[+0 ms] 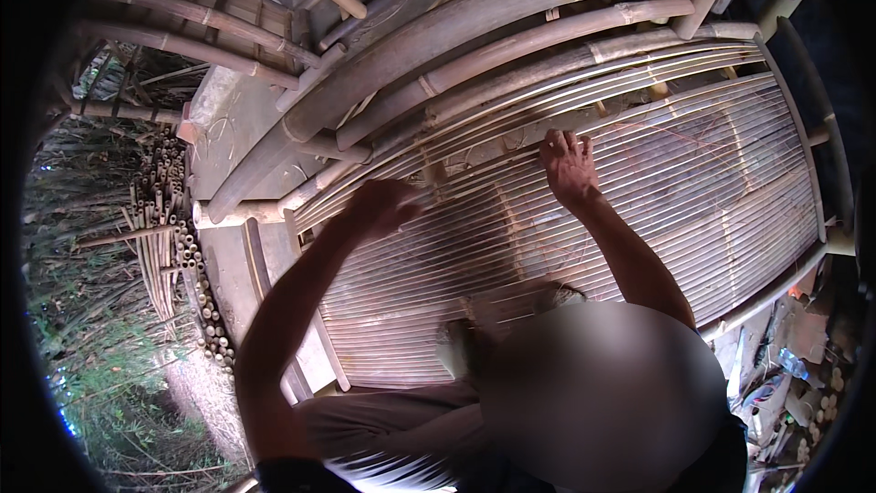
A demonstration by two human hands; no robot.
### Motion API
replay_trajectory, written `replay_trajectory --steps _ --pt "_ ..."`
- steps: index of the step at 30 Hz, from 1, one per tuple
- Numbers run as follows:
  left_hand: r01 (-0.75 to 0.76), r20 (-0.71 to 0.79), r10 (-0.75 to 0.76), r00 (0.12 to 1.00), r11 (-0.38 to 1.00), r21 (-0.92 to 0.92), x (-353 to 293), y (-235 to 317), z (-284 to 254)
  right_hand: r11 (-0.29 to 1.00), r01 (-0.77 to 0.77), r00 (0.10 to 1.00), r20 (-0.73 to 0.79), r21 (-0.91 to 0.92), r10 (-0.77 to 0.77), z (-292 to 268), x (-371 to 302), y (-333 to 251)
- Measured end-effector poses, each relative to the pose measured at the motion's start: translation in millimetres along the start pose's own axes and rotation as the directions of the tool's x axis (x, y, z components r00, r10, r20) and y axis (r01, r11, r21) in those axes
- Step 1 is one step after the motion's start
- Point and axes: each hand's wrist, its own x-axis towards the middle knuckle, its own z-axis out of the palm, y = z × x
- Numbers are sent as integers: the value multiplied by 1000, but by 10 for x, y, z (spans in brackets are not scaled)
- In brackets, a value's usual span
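I am over a bamboo bench whose seat (657, 192) is made of long, thin, parallel slats. My right hand (568, 167) is at the far edge of the close-set slats, its fingers bent over a bamboo slat (639, 113). To its left, my left hand (379, 208) is just above the slats near the seat's left end, slightly blurred, with thumb and fingers apart and nothing visible in them. Beyond the hands, a wider gap separates the close-set slats from several loose-looking strips (547, 112) along the back.
Thick bamboo poles (438, 32) form the backrest on the far side. At the left, cut bamboo poles (212, 333) lie stacked beside greenery. A clear plastic bottle (792, 363) and scraps lie at the lower right. My feet (456, 347) show on the slats.
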Motion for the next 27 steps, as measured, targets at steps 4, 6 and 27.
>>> replay_trajectory --steps 4,6,27 --pt "62 -271 -169 948 930 -363 1007 104 943 948 -266 812 571 177 122 -980 -123 -276" --pt "150 -187 -279 942 846 -512 1368 214 1064 964 -127 912 410 233 21 -1486 -388 159" --pt "-48 -207 -263 942 507 -860 2035 -321 1857 751 -516 661 749 411 44 226 976 -304"
